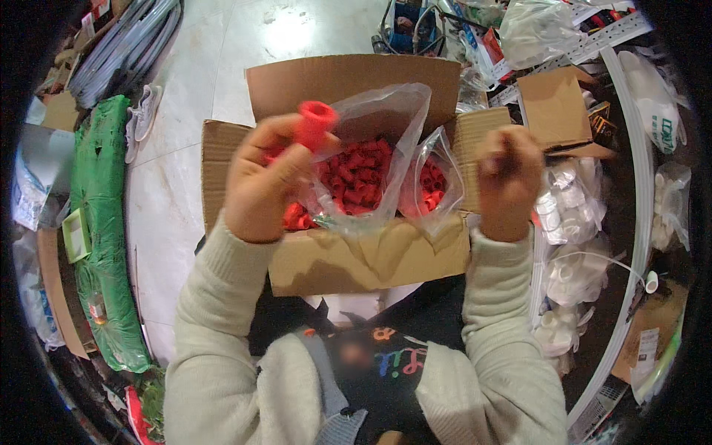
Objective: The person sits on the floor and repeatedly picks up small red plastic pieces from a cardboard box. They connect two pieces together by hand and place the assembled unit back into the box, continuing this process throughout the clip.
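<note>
Clasping at least one red fitting (316, 127) at eleven o'clock in our left hand (268, 178), we have it out above the box (363, 267); many more fittings (356, 182) remain bagged at twelve. Our right hand (512, 178), at two, blurs; we cannot tell its grip.

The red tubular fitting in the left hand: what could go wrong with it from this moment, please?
1. The red tubular fitting is held up in the left hand, so it could slip and get lost among the similar loose red fittings in the open brown cardboard box.
2. The large clear plastic bag stands up beside that hand; its thin film might snag the hand or the fitting.
</note>
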`<state>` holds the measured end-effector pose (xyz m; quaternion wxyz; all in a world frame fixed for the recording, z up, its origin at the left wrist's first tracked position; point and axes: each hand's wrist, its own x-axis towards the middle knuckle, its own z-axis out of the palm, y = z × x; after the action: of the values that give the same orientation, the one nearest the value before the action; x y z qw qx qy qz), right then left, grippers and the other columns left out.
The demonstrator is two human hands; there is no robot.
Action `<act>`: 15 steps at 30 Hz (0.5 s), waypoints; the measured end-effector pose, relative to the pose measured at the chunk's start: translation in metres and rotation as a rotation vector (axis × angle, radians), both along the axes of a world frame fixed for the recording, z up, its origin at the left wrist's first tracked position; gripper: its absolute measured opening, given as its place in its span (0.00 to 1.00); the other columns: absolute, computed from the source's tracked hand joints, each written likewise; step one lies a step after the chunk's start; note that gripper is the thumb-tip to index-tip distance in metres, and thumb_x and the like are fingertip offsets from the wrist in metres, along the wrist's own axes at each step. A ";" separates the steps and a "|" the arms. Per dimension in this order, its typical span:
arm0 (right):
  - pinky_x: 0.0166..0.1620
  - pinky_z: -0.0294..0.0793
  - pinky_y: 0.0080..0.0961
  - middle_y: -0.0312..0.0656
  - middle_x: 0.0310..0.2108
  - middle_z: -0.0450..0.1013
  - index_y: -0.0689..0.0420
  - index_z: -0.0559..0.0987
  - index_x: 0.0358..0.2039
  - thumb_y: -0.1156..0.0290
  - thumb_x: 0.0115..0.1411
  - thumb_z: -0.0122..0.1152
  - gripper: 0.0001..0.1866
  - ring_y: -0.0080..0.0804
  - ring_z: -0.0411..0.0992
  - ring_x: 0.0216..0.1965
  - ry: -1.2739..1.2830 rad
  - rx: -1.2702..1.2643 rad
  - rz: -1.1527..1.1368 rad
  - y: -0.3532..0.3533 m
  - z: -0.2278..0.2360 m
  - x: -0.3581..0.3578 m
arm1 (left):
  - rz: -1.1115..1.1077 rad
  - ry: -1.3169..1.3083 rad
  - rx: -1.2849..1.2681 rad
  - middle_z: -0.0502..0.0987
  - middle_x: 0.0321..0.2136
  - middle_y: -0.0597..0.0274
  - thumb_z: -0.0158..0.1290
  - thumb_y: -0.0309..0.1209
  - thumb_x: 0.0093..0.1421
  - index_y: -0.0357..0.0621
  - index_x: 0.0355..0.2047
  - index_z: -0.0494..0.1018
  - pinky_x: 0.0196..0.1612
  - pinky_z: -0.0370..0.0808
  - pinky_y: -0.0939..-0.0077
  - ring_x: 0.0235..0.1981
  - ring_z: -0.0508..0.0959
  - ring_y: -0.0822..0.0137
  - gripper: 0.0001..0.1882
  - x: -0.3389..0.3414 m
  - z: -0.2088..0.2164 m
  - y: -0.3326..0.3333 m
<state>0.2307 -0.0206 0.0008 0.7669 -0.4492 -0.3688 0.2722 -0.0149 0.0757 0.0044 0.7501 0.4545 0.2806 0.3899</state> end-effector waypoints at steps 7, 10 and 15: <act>0.19 0.50 0.15 0.30 0.13 0.55 0.55 0.64 0.16 0.67 0.59 0.45 0.14 0.18 0.52 0.14 0.680 0.664 0.147 -0.101 0.025 0.087 | 0.268 0.637 0.454 0.76 0.28 0.59 0.52 0.27 0.53 0.34 0.37 0.71 0.35 0.70 0.81 0.30 0.73 0.74 0.12 -0.039 -0.020 0.031; 0.21 0.53 0.15 0.35 0.20 0.60 0.58 0.65 0.26 0.72 0.58 0.42 0.06 0.20 0.55 0.16 0.791 0.596 0.035 -0.135 0.030 0.071 | 0.290 0.920 0.583 0.76 0.30 0.53 0.52 0.32 0.53 0.36 0.39 0.70 0.37 0.71 0.74 0.31 0.76 0.63 0.16 -0.043 -0.033 0.024; 0.27 0.57 0.22 0.37 0.29 0.60 0.58 0.65 0.42 0.65 0.53 0.50 0.17 0.24 0.57 0.25 0.264 0.610 0.279 -0.170 0.118 -0.005 | 0.381 1.006 0.786 0.74 0.35 0.50 0.52 0.34 0.53 0.38 0.43 0.69 0.41 0.69 0.70 0.37 0.74 0.57 0.18 -0.039 -0.024 0.021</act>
<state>0.2255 -0.1905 0.1184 0.8621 -0.1060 -0.3886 0.3074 -0.0539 0.0969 -0.0200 0.2241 0.7632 0.5089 0.3292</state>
